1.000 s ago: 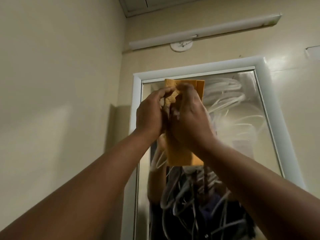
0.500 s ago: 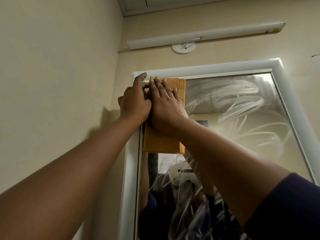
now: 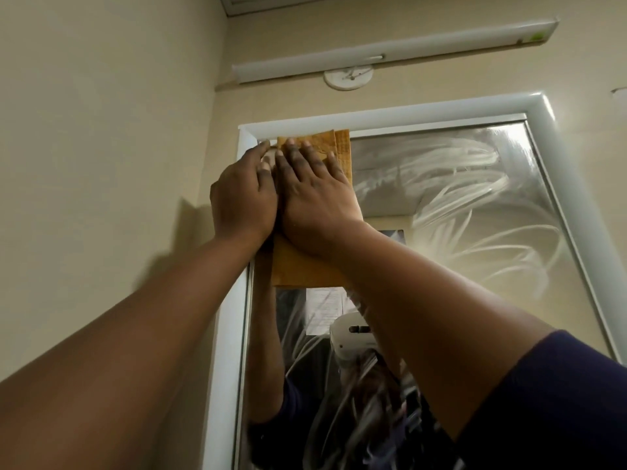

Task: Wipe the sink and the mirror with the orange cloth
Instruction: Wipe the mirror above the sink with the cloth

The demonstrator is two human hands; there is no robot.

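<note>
Orange cloth (image 3: 310,266) lies flat on the mirror (image 3: 475,215) at its top-left corner, long axis running up-down, top edge touching the white frame (image 3: 407,110). 2 hands side by side on it — right hand (image 3: 315,195) spread flat on the cloth, fingers straight; left hand (image 3: 242,198) just beside, at the cloth's left edge by the frame, fingers straight. Streaked glass lies right and below, so the next stroke likely runs that way; right hand nearer.

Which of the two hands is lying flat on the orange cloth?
The right hand: its straight fingers press the orange cloth against the mirror. The left hand sits beside it, reaching toward the white frame's corner.
</note>
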